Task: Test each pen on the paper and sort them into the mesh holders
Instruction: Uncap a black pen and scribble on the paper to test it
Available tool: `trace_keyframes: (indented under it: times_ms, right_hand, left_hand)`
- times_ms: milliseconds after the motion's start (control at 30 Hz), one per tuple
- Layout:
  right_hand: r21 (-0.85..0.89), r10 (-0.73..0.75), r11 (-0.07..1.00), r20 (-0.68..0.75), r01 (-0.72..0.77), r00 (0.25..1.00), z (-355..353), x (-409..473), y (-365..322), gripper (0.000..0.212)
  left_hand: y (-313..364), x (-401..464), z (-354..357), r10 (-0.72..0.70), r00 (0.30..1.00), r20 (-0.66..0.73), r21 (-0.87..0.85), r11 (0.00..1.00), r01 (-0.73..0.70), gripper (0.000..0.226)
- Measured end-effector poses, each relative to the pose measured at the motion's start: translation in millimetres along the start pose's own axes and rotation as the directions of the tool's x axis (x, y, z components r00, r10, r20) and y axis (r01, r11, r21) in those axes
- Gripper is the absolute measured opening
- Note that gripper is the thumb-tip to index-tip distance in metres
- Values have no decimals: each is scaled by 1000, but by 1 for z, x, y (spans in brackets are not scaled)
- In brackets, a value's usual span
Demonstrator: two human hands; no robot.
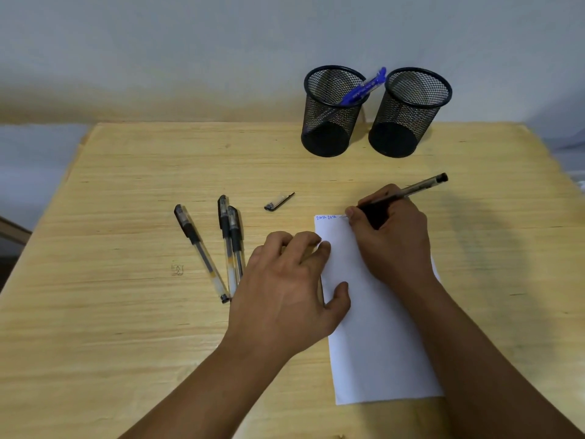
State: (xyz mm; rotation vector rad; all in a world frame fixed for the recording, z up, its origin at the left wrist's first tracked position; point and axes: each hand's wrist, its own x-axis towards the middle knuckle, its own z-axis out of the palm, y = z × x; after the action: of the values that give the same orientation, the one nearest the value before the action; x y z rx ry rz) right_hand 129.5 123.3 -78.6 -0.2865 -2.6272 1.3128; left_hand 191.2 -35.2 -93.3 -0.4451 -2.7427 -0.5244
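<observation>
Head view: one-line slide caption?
Right hand tests a black pen on paper steadied by left hand.

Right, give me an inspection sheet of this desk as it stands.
Surface: wooden table, small doodle on it.
Job's things: paper with blue writing at its top; left holder contains a blue pen; right holder looks empty; three capped pens lie left of the paper.
Clutter: loose pen cap.
Hands: left hand presses the paper's edge; right hand holds a pen, its tip at the paper's top.
Cables: nothing seen.
Surroundings: plain wall.
</observation>
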Motion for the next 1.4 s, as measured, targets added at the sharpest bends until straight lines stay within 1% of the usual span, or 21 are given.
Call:
trace_keyframes:
  times_ms: [200, 367, 500, 633, 700, 767, 833, 900, 1000, 1100, 1200, 1267, 1333, 1400]
  right_hand:
    - [6, 0, 1000, -6, 0, 1000, 1, 1, 3, 11]
    - [3, -39, 999, -23, 39, 999, 2, 3, 5, 13]
    - [70, -24, 997, -44, 28, 999, -2, 4, 7, 12]
    - [120, -30, 992, -32, 34, 999, -4, 4, 6, 11]
    - [166, -7, 986, -20, 10, 1000, -5, 6, 5, 10]
    - [244, 42, 969, 9, -43, 999, -8, 8, 4, 12]
    - [316, 60, 946, 34, -67, 998, -13, 8, 3, 12]
    - [373, 55, 925, 37, -65, 998, -16, 5, 1, 11]
    - [412, 46, 910, 8, -45, 999, -20, -1, -1, 9]
    - [520, 38, 854, 2, -33, 999, -27, -7, -2, 8]
    - [549, 25, 836, -39, 1, 999, -35, -14, -1, 6]
    - [574, 29, 819, -57, 9, 998, -40, -19, 1, 6]
    - [600, 40, 800, -61, 4, 997, -46, -22, 4, 6]
    - [621, 57, 784, -65, -4, 996, -51, -26, 8, 6]
  left_hand:
    - [0, 1, 0, -4, 1000, 7, 5, 1000, 4, 51]
    - [1, 1, 0, -1, 1000, 4, 13, 1000, 1, 46]
    - [2, 2, -3, -4, 999, 53, 37, 999, 2, 46]
    - [2, 2, -4, 9, 996, 84, 66, 998, -15, 47]
    - [4, 3, -6, 1, 993, 116, 100, 995, -13, 48]
    - [6, 5, -9, -24, 988, 155, 149, 989, 1, 48]
    - [10, 5, -13, -37, 982, 188, 200, 980, -1, 48]
    - [13, 6, -19, -27, 975, 220, 243, 970, -28, 48]
    - [16, 8, -27, -11, 965, 262, 290, 954, -68, 47]
    - [17, 12, -31, -7, 951, 310, 306, 948, -93, 42]
    - [17, 16, -34, -24, 943, 331, 279, 957, -74, 41]
    - [15, 19, -35, -31, 950, 311, 220, 975, -41, 33]
    - [11, 24, -36, -47, 960, 277, 144, 990, 7, 29]
    - [2, 31, -36, -99, 965, 243, 57, 995, 87, 27]
